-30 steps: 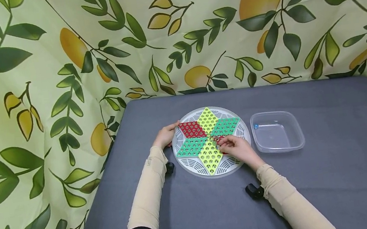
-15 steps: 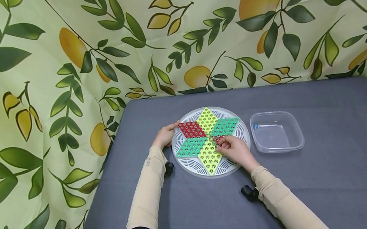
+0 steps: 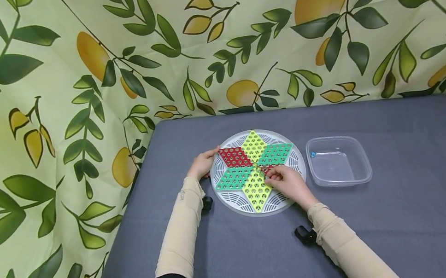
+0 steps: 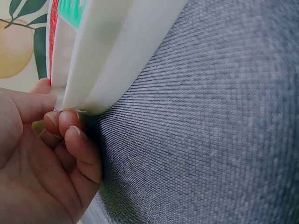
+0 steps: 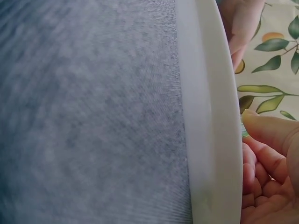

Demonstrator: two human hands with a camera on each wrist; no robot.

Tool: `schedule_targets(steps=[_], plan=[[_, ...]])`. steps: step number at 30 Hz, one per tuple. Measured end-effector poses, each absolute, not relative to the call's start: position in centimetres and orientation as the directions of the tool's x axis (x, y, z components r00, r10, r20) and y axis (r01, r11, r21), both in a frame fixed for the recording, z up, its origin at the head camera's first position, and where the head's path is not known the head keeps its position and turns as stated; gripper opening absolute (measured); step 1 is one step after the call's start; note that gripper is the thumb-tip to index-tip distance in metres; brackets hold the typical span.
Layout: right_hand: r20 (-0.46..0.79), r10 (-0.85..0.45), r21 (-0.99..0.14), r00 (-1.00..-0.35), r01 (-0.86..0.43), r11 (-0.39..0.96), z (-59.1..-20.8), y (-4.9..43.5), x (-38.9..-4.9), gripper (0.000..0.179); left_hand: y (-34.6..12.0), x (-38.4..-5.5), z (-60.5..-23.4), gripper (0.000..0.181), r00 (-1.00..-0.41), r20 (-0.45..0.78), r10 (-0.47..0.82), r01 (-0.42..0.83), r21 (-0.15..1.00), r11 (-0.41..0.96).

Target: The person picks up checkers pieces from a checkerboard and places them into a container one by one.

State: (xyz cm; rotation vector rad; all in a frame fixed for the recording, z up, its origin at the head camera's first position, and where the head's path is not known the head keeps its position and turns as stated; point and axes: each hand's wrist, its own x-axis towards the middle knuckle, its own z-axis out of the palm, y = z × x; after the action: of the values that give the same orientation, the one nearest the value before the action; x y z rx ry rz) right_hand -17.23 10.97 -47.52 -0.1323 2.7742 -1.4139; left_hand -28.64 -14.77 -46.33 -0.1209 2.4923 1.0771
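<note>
A round white Chinese checkers board [image 3: 232, 199] with a red, green and yellow star lies on the table. At its left edge my left hand [image 3: 201, 165] grips the rim; in the left wrist view the thumb is on top and curled fingers [image 4: 86, 151] are underneath. Over the middle of the star, my right hand [image 3: 288, 183] pinches a small greenish glass marble [image 5: 244, 130] between thumb and index finger, the other fingers curled in. Several clear marbles [image 3: 256, 165] sit around the board's centre, partly hidden by the right fingers.
A clear plastic tub [image 3: 341, 180] stands just right of the board, with a small blue thing [image 3: 313, 154] at its left inside. The grey cloth-covered table [image 3: 415, 171] backs onto a leaf-patterned curtain [image 3: 182, 79].
My right hand has shifted slightly left over the board's centre, its wrist moving a little inward. The left hand stays on the rim, and the head view has shifted a little.
</note>
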Motion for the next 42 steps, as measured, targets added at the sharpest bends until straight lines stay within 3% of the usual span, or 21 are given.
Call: schedule_targets(steps=[19,42], plan=[[-0.069,-0.117,-0.888,-0.991,0.007,0.461,-46.7,12.0,-17.3,0.022,-14.8,-28.6,-46.2,0.039,-0.906,-0.413,0.094,-0.24,0.684,0.689],[0.052,-0.062,-0.913,-0.997,-0.073,0.402,-43.2,14.7,-17.2,0.028,-14.8,-28.7,-46.3,0.038,-0.914,-0.394,0.091,-0.226,0.686,0.692]])
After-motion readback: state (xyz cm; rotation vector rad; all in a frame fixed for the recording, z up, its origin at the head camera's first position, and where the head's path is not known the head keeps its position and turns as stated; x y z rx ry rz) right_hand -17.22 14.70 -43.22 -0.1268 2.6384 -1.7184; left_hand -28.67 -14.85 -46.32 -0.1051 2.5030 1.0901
